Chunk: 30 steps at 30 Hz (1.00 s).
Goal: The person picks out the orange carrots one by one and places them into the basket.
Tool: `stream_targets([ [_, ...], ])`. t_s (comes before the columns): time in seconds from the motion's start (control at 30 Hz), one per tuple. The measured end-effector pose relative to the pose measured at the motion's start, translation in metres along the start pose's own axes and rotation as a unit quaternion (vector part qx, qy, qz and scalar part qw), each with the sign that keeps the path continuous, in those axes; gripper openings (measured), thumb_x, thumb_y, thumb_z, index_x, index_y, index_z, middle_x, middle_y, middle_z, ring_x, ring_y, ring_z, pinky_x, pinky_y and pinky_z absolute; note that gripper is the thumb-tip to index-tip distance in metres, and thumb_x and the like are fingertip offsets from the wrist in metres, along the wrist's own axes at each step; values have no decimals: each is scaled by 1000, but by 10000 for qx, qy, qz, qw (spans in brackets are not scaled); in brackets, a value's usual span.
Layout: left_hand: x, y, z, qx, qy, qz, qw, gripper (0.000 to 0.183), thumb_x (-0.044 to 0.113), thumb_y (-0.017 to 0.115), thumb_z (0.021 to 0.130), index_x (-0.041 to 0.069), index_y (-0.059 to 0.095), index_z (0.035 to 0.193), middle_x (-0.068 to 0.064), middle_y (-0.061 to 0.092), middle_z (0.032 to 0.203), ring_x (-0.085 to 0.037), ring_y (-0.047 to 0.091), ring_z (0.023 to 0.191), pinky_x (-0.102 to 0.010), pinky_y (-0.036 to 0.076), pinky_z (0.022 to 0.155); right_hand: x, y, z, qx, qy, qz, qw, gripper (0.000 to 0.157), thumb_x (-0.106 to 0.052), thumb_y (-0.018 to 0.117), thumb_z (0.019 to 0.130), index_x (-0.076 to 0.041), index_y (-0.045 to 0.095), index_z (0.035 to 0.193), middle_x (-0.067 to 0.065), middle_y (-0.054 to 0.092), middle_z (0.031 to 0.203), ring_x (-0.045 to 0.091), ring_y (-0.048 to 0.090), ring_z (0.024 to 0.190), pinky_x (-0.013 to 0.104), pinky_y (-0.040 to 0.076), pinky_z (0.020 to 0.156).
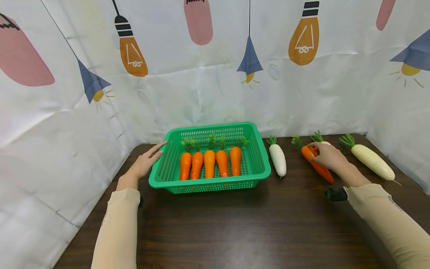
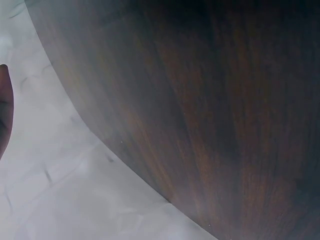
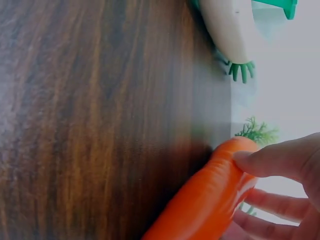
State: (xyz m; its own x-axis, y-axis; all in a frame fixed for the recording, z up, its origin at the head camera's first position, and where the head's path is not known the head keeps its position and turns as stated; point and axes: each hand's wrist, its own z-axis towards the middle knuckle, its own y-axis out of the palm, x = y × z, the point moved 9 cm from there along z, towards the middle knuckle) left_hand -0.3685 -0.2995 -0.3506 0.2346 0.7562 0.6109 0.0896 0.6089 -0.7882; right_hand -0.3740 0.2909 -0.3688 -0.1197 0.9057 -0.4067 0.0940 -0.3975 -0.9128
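My right hand [image 1: 330,156] pinches an orange carrot [image 1: 321,171] near its leafy top, at the right of the table. In the right wrist view the thumb lies on one side of the carrot [image 3: 200,205] and the fingers on the other. My left hand [image 1: 143,164] touches the left rim of a green basket [image 1: 215,183], its fingers extended; the left wrist view catches only a sliver of that hand [image 2: 5,110]. Inside the basket several carrots [image 1: 209,164] lie side by side, green tops toward the back.
A white radish [image 1: 278,160] lies between the basket and the held carrot. Another radish [image 1: 325,142] is mostly hidden behind my right hand, and a larger one [image 1: 373,161] lies at the far right. A patterned white curtain [image 1: 201,93] hangs behind the dark wooden table [image 1: 215,228].
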Motion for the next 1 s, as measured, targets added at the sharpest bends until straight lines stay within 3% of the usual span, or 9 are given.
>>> stream_targets([
  [0.3,2,0,0,-19,-43,-19,10000,60,45,37,112,21,25,165,-31,26,161,-58,37,137,-75,30,104,2,3,1,-315,46,-97,9994,69,-10,72,94,10,39,150,43,46,135,54,56,108,58,53,78],
  [0.5,1,0,0,8,-38,-11,10000,60,46,36,112,20,26,165,-31,26,161,-57,37,137,-75,30,105,1,3,0,-288,-10,31,9996,70,-10,73,93,9,39,150,45,50,128,51,61,100,51,56,70],
  [0.73,1,0,1,4,-38,-7,10000,60,46,36,112,20,26,165,-31,25,162,-57,37,138,-75,29,105,5,3,-2,-267,-58,303,9992,69,-11,71,93,9,39,150,45,51,126,48,64,96,48,57,68],
  [1.0,-2,0,1,-2,-39,-8,10000,60,46,35,112,20,25,165,-31,25,162,-57,37,138,-75,29,105,6,-2,-4,-203,8,960,9952,70,-12,69,96,8,35,154,45,47,132,52,60,105,46,58,71],
])
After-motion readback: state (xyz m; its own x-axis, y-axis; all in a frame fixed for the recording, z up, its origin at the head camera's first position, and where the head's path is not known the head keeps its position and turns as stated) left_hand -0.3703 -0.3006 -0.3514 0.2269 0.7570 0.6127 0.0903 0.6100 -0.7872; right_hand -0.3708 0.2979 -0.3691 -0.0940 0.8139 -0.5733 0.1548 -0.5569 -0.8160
